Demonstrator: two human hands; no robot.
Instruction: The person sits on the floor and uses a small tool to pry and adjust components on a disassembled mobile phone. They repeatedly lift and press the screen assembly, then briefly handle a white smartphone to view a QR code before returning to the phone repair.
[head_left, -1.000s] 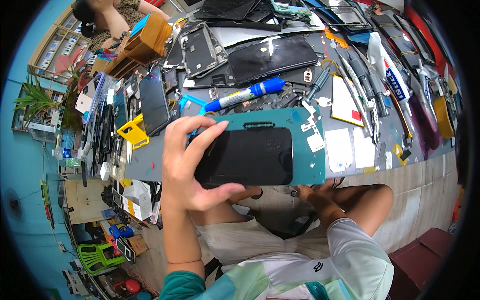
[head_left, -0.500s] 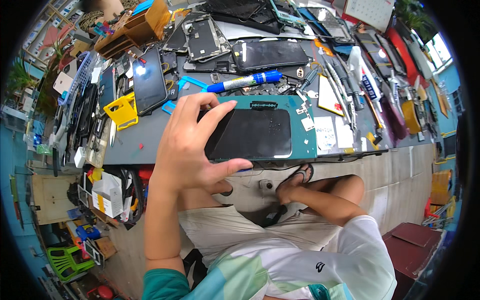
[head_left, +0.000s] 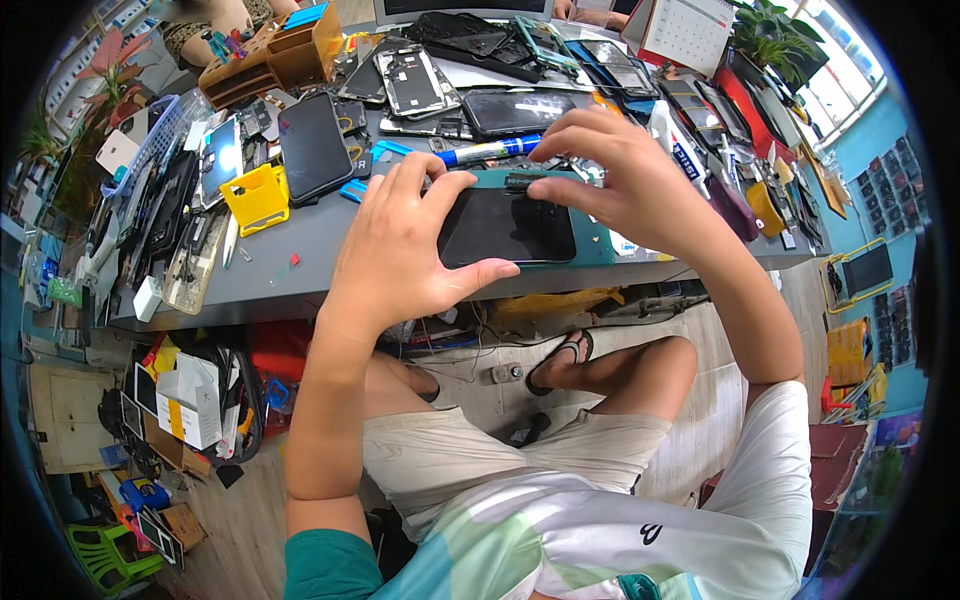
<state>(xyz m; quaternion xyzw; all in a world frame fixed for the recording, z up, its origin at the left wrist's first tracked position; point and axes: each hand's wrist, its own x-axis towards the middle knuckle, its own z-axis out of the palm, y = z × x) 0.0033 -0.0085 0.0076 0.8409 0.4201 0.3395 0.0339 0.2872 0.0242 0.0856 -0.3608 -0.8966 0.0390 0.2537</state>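
A black phone (head_left: 500, 230) lies on a teal mat (head_left: 595, 240) at the desk's front edge. My left hand (head_left: 398, 225) grips it from the left, thumb along the near edge, fingers curled at the far side. A small dark razor blade (head_left: 518, 183) is at the mat's far side, just above the phone. My right hand (head_left: 610, 175) hovers over it from the right, thumb at the blade, forefinger arched above with a gap visible. A blue marker (head_left: 485, 150) lies behind the mat.
The grey desk (head_left: 260, 280) bears piled phones and parts, a yellow stand (head_left: 255, 200), a wooden organiser (head_left: 255, 70), a blue basket (head_left: 140, 155), tools and a calendar (head_left: 680, 32). Another person's arm (head_left: 220, 20) shows at upper left. Cartons (head_left: 185, 400) are below left.
My right arm has risen from beside my leg to the blade on the mat. The view has shifted, showing more of the window and room at right. My left hand keeps its grip.
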